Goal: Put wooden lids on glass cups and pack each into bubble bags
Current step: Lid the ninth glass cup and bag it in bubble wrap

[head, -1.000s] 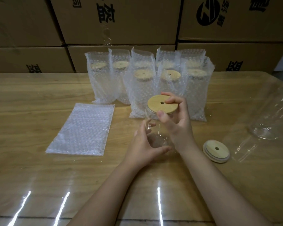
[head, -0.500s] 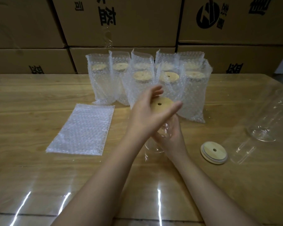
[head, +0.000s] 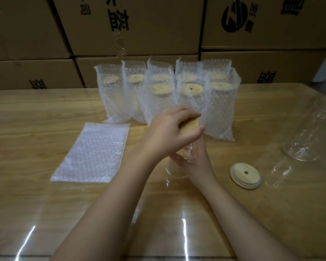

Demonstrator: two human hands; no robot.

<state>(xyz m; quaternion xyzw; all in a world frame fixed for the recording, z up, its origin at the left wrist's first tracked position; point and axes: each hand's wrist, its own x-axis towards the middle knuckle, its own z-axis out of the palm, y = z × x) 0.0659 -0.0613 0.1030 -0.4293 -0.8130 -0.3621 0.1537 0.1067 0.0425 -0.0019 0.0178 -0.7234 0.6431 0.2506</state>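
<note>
A clear glass cup (head: 175, 169) stands at the table's middle with a round wooden lid (head: 189, 126) on its top. My left hand (head: 167, 132) lies over the lid, fingers and thumb curled round its rim. My right hand (head: 194, 161) wraps the cup's body from the right side. A flat bubble bag (head: 92, 153) lies on the table to the left. A second wooden lid (head: 245, 175) rests on the table to the right. Another glass cup (head: 305, 146) stands at the far right.
Several bubble bags (head: 164, 95) with lidded cups stand in rows behind my hands. Stacked cardboard boxes (head: 135, 25) form a wall at the back. The wooden table (head: 36, 204) has a glossy clear cover.
My right hand left the lid and dropped to the cup's side. My left hand rose from the cup's body and now closes over the lid.
</note>
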